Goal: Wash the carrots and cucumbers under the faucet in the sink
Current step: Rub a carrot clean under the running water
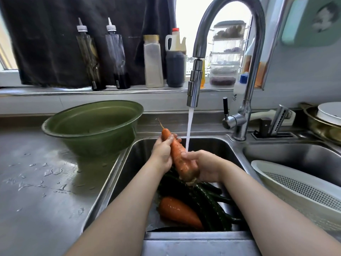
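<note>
Holds one carrot in both grips: left grip curled round the thin half near the tip, right grip closed round the thick end. Carries it above the left sink, long axis running from the root tip, up and away to the left, down to the thick end nearest the body. Just misses the stream from the faucet, which lands immediately right of the carrot, on the right grip. Probably calls for a small shift rightward, led by the right grip, nearer the water. Below in the sink: a second carrot beside dark cucumbers. Farther out: a green basin on the counter, a white colander at right.
</note>
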The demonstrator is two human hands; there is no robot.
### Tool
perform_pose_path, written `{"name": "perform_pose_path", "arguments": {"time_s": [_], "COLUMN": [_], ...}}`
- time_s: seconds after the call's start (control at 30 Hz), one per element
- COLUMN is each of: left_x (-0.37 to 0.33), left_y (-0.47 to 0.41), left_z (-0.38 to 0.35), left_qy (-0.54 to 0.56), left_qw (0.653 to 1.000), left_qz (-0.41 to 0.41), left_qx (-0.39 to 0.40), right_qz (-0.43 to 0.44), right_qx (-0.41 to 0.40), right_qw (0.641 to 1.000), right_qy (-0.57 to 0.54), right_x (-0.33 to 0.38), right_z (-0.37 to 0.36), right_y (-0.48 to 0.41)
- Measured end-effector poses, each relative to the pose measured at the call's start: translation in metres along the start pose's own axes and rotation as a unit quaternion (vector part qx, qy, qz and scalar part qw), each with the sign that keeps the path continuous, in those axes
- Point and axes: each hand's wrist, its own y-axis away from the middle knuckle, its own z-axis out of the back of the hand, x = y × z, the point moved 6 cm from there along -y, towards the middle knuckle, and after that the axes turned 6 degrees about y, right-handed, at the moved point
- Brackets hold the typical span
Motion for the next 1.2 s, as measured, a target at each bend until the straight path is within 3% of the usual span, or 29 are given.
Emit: {"name": "perform_pose_path", "arguments": {"time_s": [0.23,0.4,0.67,0.87,1.03,1.2], "left_x": [0.017,0.012,0.003,-0.007,0.007,0.003], "left_y": [0.006,0.013,0.016,0.021,0.031,0.038], "left_z": [-0.008,-0.014,-0.026,-0.027,-0.034,-0.043], "left_qy": [-0.195,-0.261,-0.21,-0.188,-0.232,-0.241], "left_qw": [0.979,0.964,0.97,0.972,0.965,0.961], "left_qz": [0.011,-0.045,-0.124,-0.141,-0.073,-0.05], "left_qx": [0.049,-0.004,0.015,0.011,0.096,0.123], "right_qz": [0.063,0.002,0.062,0.03,0.063,0.115], "right_qx": [-0.137,-0.105,-0.05,-0.022,-0.11,-0.171], "right_qw": [0.989,0.994,0.995,0.998,0.991,0.978], "right_qy": [0.002,0.003,-0.052,-0.041,-0.031,-0.026], "right_x": [0.003,-0.007,0.0,0.004,0.014,0.021], "right_z": [0.017,0.019,0.003,0.0,0.017,0.019], "right_y": [-0.01,-0.012,-0.014,-0.004,-0.007,0.004]}}
